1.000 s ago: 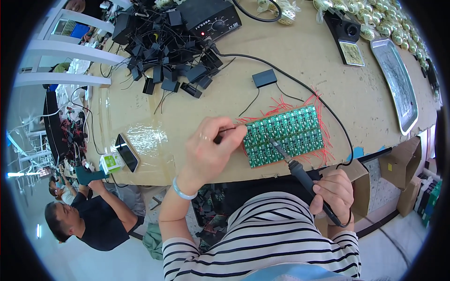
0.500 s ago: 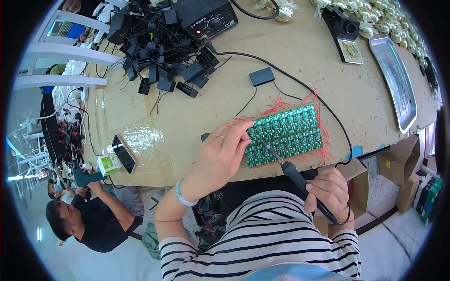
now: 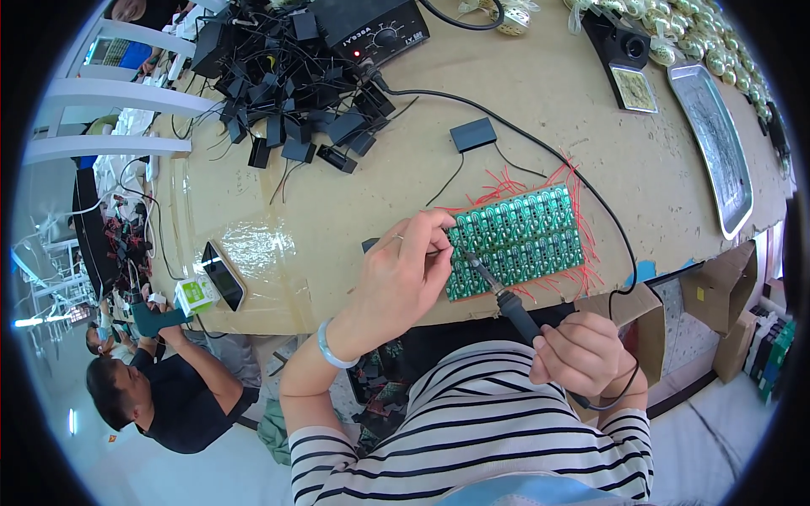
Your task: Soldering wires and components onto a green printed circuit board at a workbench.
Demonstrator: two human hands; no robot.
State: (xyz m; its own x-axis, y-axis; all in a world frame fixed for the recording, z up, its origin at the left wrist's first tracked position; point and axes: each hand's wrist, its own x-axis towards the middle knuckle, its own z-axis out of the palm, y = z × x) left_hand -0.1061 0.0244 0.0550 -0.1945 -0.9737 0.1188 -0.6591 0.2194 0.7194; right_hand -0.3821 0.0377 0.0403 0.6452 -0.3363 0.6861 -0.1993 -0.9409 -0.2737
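A green circuit board panel lies near the table's front edge, with many thin red wires sticking out around its sides. My right hand is closed around the dark handle of a soldering iron. The iron's tip points up and left, at the left part of the panel. At the panel's left edge, my left hand is closed in a pinch on what looks like a thin dark wire, mostly covered by the fingers. Beside that hand, a black box shows only in part.
A black soldering station stands behind a heap of black boxes with wires; its cord runs right of the panel. One black box lies behind the panel. A metal tray, an iron stand and a phone lie around. A co-worker sits left.
My right hand has moved slightly left and up, bringing the soldering iron's tip nearer the panel's left edge. My left hand has shifted slightly, its fingers still pinched at the panel's edge.
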